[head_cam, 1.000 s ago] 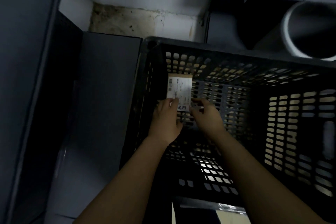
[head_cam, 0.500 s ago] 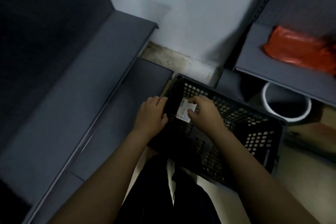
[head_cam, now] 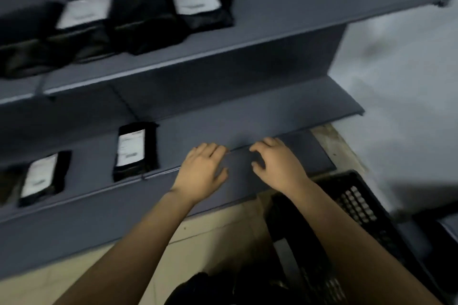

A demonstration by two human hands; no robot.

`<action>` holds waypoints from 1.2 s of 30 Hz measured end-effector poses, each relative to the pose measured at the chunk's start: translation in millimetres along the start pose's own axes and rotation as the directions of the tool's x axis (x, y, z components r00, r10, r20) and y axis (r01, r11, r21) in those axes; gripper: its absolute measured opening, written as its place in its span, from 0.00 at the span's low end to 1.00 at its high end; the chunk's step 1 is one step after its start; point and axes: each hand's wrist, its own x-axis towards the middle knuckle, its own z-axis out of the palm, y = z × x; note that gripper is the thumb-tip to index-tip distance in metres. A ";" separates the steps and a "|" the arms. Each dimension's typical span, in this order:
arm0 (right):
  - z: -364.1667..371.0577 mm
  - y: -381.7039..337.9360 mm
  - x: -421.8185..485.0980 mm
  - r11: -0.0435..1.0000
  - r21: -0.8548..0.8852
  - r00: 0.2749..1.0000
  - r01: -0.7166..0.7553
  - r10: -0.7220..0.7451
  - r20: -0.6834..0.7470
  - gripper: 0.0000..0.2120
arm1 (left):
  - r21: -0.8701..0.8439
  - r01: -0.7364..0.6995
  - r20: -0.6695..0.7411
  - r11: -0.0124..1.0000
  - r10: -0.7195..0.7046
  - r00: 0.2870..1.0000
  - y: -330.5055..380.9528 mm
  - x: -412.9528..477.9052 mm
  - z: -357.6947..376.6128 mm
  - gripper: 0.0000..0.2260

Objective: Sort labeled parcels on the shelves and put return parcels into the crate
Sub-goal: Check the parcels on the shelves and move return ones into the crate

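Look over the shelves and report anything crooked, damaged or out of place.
Nothing looks torn or spilled, though the picture is blurred. The black parcels on the upper shelf are bunched together and overlap at different angles. The two parcels on the lower shelf lie apart, labels up.
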 end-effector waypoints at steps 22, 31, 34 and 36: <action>111.7 -531.7 53.2 0.483 0.055 0.474 0.874 -0.872 0.120 0.14 | 0.312 0.753 -0.480 0.579 -0.588 0.651 -221.1 -414.6 -247.3 0.18; 151.7 -692.8 49.9 0.292 0.098 0.284 0.951 -0.955 0.084 0.16 | 0.340 0.851 -0.548 0.400 -0.651 0.525 -280.7 -529.9 -305.3 0.20; 170.2 -746.3 56.2 0.212 0.114 0.205 0.971 -0.976 0.072 0.17 | 0.332 0.883 -0.569 0.331 -0.677 0.467 -308.1 -559.3 -320.5 0.20; 183.2 -784.3 62.3 0.168 0.117 0.160 0.979 -0.984 0.072 0.17 | 0.330 0.901 -0.584 0.282 -0.689 0.429 -331.7 -577.6 -331.7 0.20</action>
